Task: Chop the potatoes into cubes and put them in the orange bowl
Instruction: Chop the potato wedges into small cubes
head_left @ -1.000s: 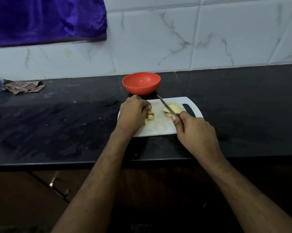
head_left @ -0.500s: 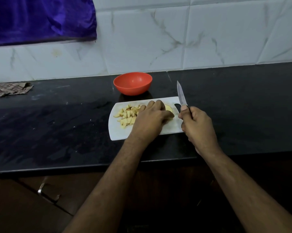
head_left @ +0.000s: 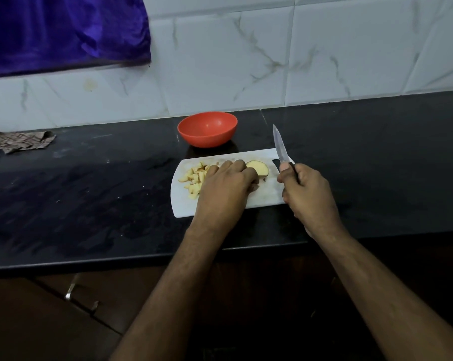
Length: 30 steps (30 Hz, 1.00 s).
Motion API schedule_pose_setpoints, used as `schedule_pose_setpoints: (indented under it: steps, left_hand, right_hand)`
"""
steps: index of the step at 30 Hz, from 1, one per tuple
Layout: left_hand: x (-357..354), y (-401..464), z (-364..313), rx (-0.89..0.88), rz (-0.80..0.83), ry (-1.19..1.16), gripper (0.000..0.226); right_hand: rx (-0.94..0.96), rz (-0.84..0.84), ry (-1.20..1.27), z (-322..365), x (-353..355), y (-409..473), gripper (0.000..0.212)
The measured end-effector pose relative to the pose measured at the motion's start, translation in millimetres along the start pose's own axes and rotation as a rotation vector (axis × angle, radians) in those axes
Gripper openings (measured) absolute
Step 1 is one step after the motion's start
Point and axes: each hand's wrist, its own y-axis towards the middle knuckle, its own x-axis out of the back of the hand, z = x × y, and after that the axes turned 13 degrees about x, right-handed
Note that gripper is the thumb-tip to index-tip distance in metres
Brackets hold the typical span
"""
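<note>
With the knife (head_left: 280, 147) now lifted clear in the right hand (head_left: 307, 196), the left hand (head_left: 225, 190) has moved its curled fingers onto the uncut potato slice (head_left: 259, 168), cubes (head_left: 194, 178) left, orange bowl (head_left: 207, 128) beyond, so more chopping remains.

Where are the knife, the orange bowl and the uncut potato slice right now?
knife (head_left: 280, 147), head view, middle of the raised blade.
orange bowl (head_left: 207, 138), head view, front outer wall.
potato slice (head_left: 259, 168), head view, pale cut face, right of the left hand.
</note>
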Motion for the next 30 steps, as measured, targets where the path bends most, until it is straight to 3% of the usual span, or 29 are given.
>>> schedule_pose_setpoints:
  steps: [4, 10, 13, 22, 26, 30]
  left_hand:
    - [5, -10, 5, 0.096, 0.092, -0.014, 0.017]
    - [5, -20, 11, 0.291, 0.158, -0.258, 0.035]
    - [7, -28, 19, 0.356, 0.137, -0.328, 0.029]
    - [13, -31, 11, 0.317, 0.148, -0.463, 0.032]
    - [11, -28, 18, 0.293, 0.23, -0.476, 0.033]
    - [8, -18, 13, 0.269, 0.293, -0.43, 0.036]
  right_hand:
    - [-0.003, 0.027, -0.002, 3, 1, 0, 0.045]
    - [0.031, 0.046, -0.064, 8, 3, -4, 0.048]
    - [0.062, 0.068, -0.093, 9, 4, -5, 0.049]
    - [0.248, 0.083, -0.311, 17, 2, -15, 0.041]
    - [0.227, 0.236, -0.388, 32, 6, -28, 0.033]
    - [-0.031, 0.508, -0.281, 59, 18, -38, 0.021]
